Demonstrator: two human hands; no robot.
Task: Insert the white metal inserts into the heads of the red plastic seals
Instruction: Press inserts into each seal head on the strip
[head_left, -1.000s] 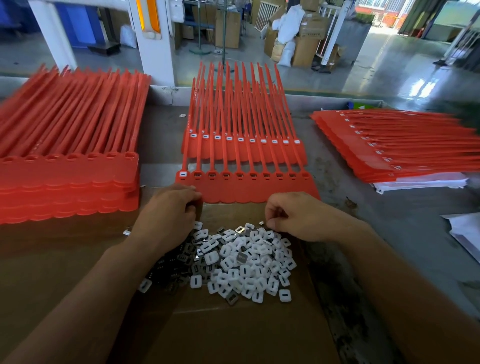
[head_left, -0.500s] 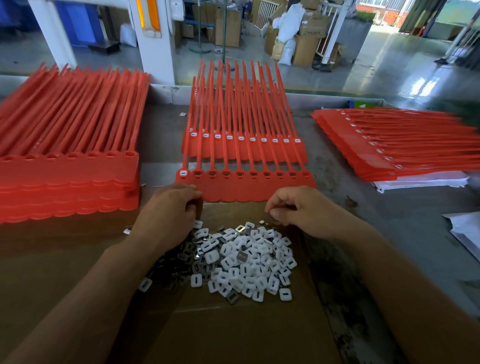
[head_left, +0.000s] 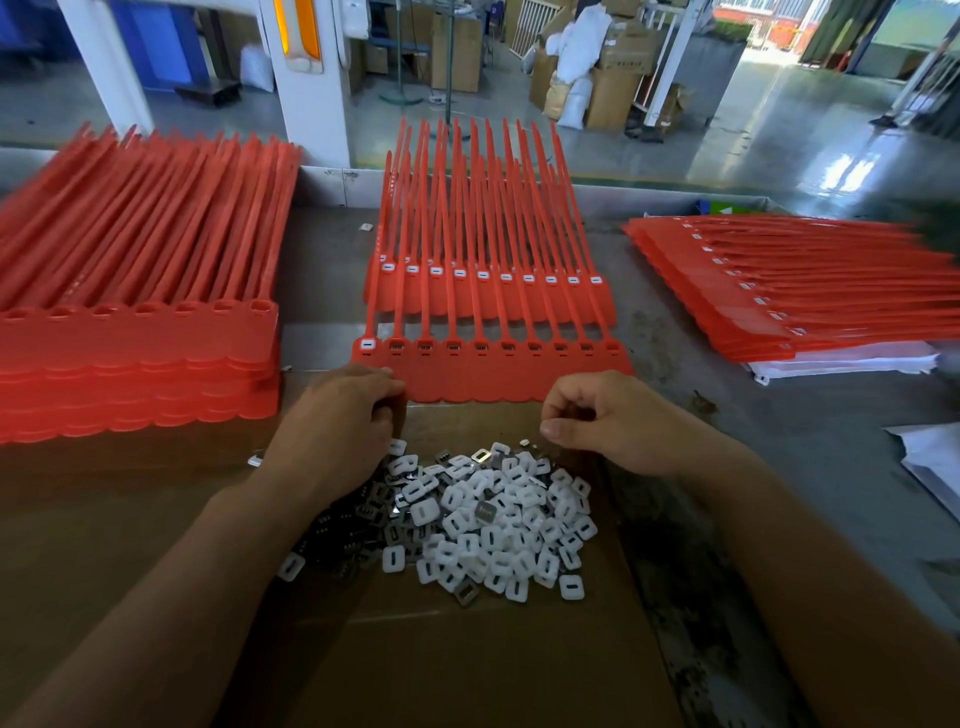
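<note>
Head view, right hand (head_left: 618, 421) had lifted slightly off the white insert pile (head_left: 498, 525) since a second earlier, fingers curled, contents not discernible, left hand (head_left: 337, 421) unmoved, fingers curled at the red seal row (head_left: 493, 371) near-left corner, grip undetermined, pile between both hands, seal row just beyond the knuckles.

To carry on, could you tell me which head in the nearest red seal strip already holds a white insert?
The leftmost head, just beyond the left hand: its socket shows white; the others in that row look dark.
</note>
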